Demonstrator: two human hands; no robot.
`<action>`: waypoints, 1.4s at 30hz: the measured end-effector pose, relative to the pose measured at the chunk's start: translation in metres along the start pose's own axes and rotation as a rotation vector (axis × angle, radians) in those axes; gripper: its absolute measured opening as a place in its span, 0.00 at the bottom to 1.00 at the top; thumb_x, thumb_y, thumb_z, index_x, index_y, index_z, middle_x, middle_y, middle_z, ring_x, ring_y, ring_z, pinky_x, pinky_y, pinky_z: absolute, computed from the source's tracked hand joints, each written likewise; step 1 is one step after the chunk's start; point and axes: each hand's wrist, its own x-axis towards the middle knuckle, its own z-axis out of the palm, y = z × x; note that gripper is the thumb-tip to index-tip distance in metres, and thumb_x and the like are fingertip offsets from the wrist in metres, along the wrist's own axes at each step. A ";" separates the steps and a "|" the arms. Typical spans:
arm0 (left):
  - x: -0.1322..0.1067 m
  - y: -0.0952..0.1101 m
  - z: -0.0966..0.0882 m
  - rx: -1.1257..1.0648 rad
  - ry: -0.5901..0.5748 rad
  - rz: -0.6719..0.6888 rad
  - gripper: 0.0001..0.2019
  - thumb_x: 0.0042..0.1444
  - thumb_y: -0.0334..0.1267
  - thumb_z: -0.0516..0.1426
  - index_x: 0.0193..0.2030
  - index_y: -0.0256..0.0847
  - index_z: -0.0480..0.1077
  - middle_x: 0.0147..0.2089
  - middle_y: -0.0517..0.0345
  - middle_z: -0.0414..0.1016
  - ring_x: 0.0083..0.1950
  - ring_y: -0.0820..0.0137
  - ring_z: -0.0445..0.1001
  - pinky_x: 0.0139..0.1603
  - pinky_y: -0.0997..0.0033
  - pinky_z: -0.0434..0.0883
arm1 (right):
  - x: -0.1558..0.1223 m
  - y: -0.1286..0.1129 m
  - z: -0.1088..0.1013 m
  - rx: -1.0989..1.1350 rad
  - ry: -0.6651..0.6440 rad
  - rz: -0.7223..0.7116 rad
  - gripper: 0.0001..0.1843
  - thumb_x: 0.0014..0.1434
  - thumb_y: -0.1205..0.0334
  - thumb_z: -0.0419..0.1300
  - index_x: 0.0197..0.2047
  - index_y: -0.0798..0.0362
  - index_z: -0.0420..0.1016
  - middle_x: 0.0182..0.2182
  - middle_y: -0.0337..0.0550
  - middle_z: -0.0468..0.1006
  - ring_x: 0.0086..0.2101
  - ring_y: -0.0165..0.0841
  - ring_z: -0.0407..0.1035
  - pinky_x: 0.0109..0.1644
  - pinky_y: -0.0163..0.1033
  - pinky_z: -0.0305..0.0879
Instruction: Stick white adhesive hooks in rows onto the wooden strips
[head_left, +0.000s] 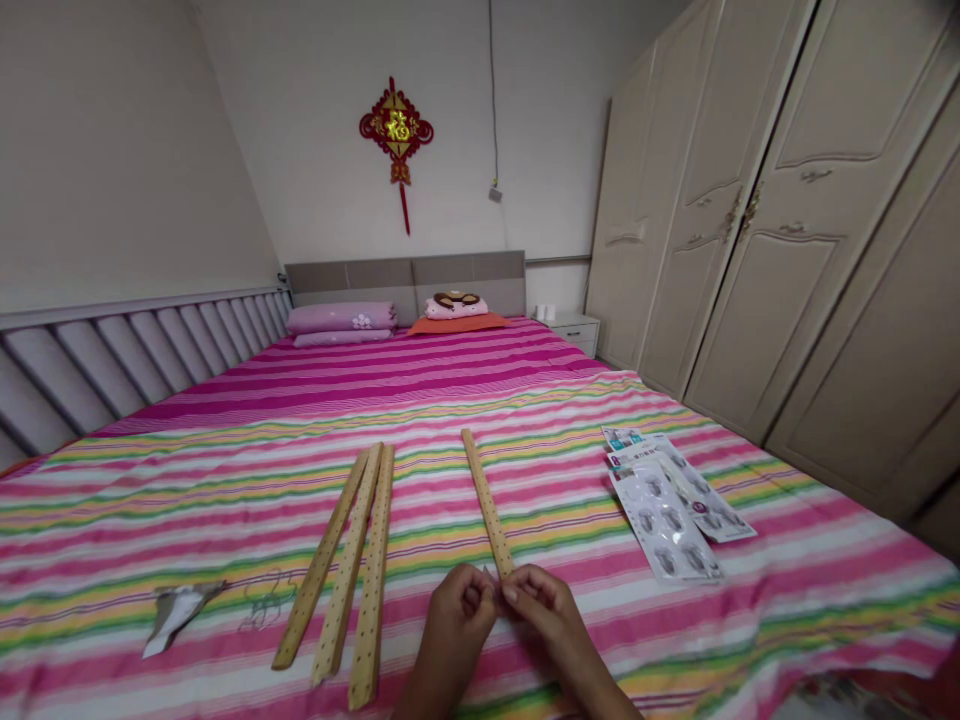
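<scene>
My left hand (455,605) and my right hand (538,598) meet at the near end of a single wooden strip (485,500) dotted with small holes, lying on the striped bedsheet (225,490). Both hands have fingers curled in a pinch around something small and pale between them, too small to name. The strip's near end sits right at my right fingertips. Three more perforated wooden strips (349,570) lie bunched together to the left of my hands.
Blister packs of hooks (667,505) lie on the bed at the right. A torn scrap of wrapper (176,610) rests at the left. Pillows (341,320) are at the headboard, a wardrobe (787,230) stands along the right, and a padded rail (112,360) runs along the left.
</scene>
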 end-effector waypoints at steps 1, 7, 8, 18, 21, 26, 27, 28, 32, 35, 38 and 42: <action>0.000 -0.001 0.000 0.046 0.002 0.013 0.04 0.47 0.32 0.52 0.23 0.40 0.63 0.23 0.62 0.65 0.24 0.73 0.63 0.26 0.75 0.60 | 0.000 -0.002 0.001 -0.012 0.003 -0.009 0.12 0.41 0.58 0.69 0.22 0.56 0.74 0.18 0.37 0.74 0.23 0.28 0.66 0.29 0.32 0.60; -0.001 -0.002 0.002 0.224 0.001 0.097 0.06 0.46 0.29 0.51 0.22 0.41 0.63 0.22 0.63 0.63 0.24 0.74 0.61 0.25 0.76 0.58 | 0.002 0.000 0.003 -0.051 0.034 -0.014 0.09 0.40 0.61 0.68 0.20 0.55 0.73 0.15 0.35 0.73 0.19 0.27 0.66 0.25 0.31 0.59; 0.000 -0.003 0.002 0.238 0.000 0.104 0.06 0.46 0.29 0.51 0.22 0.41 0.63 0.22 0.63 0.63 0.24 0.74 0.61 0.25 0.76 0.58 | 0.002 0.000 0.003 -0.056 0.037 -0.012 0.08 0.40 0.61 0.68 0.20 0.55 0.73 0.14 0.35 0.73 0.19 0.27 0.66 0.25 0.31 0.59; 0.000 -0.006 0.003 0.249 0.001 0.119 0.06 0.44 0.27 0.51 0.22 0.41 0.62 0.22 0.64 0.62 0.24 0.74 0.61 0.25 0.76 0.58 | 0.006 0.004 0.004 -0.116 0.110 -0.008 0.02 0.37 0.69 0.62 0.17 0.55 0.74 0.14 0.35 0.74 0.18 0.28 0.66 0.24 0.31 0.61; 0.000 -0.006 0.003 0.198 0.011 0.082 0.05 0.43 0.28 0.51 0.21 0.41 0.63 0.22 0.64 0.62 0.23 0.74 0.60 0.24 0.76 0.58 | 0.008 0.005 0.005 -0.136 0.146 -0.005 0.03 0.36 0.71 0.62 0.15 0.55 0.73 0.13 0.35 0.74 0.18 0.28 0.66 0.24 0.31 0.61; 0.000 -0.006 0.003 0.054 0.034 -0.017 0.04 0.43 0.31 0.53 0.21 0.41 0.62 0.20 0.64 0.62 0.22 0.74 0.59 0.24 0.76 0.56 | 0.007 0.004 0.008 -0.155 0.188 -0.008 0.04 0.36 0.69 0.62 0.14 0.54 0.73 0.13 0.36 0.74 0.18 0.29 0.66 0.25 0.33 0.61; 0.001 -0.007 0.003 0.011 0.039 -0.035 0.04 0.43 0.32 0.53 0.20 0.41 0.62 0.20 0.65 0.62 0.22 0.74 0.59 0.24 0.76 0.56 | 0.007 0.004 0.009 -0.158 0.193 -0.011 0.04 0.36 0.69 0.63 0.14 0.54 0.73 0.13 0.36 0.74 0.18 0.30 0.66 0.25 0.33 0.62; 0.001 -0.008 0.002 -0.028 0.039 -0.049 0.04 0.42 0.32 0.53 0.20 0.41 0.61 0.20 0.65 0.62 0.22 0.74 0.59 0.24 0.76 0.57 | 0.006 0.004 0.009 -0.160 0.197 -0.014 0.04 0.36 0.68 0.63 0.14 0.54 0.73 0.13 0.36 0.74 0.19 0.30 0.66 0.26 0.34 0.62; 0.005 -0.014 0.000 -0.101 0.023 -0.071 0.04 0.42 0.32 0.53 0.20 0.41 0.61 0.20 0.65 0.62 0.23 0.74 0.61 0.25 0.76 0.59 | 0.006 0.006 0.008 -0.173 0.212 -0.026 0.05 0.36 0.67 0.65 0.14 0.54 0.74 0.14 0.38 0.75 0.20 0.31 0.67 0.27 0.35 0.63; 0.006 -0.017 -0.001 -0.129 0.011 -0.078 0.04 0.43 0.33 0.52 0.20 0.41 0.61 0.20 0.65 0.62 0.23 0.74 0.62 0.25 0.75 0.60 | 0.006 0.009 0.006 -0.178 0.219 -0.026 0.05 0.36 0.67 0.66 0.14 0.56 0.74 0.14 0.39 0.75 0.20 0.31 0.67 0.26 0.34 0.62; 0.003 -0.013 0.002 -0.129 0.026 -0.071 0.05 0.44 0.35 0.54 0.21 0.41 0.61 0.21 0.65 0.63 0.24 0.73 0.63 0.25 0.75 0.61 | 0.007 0.012 0.005 -0.165 0.225 -0.021 0.06 0.35 0.66 0.67 0.15 0.56 0.74 0.14 0.38 0.74 0.19 0.31 0.67 0.26 0.34 0.62; -0.002 -0.005 0.005 -0.115 0.044 -0.001 0.07 0.50 0.38 0.54 0.24 0.40 0.64 0.25 0.61 0.67 0.28 0.70 0.67 0.30 0.73 0.64 | 0.009 0.014 0.003 -0.127 0.226 -0.015 0.08 0.35 0.61 0.69 0.17 0.56 0.75 0.15 0.39 0.76 0.20 0.31 0.68 0.28 0.35 0.64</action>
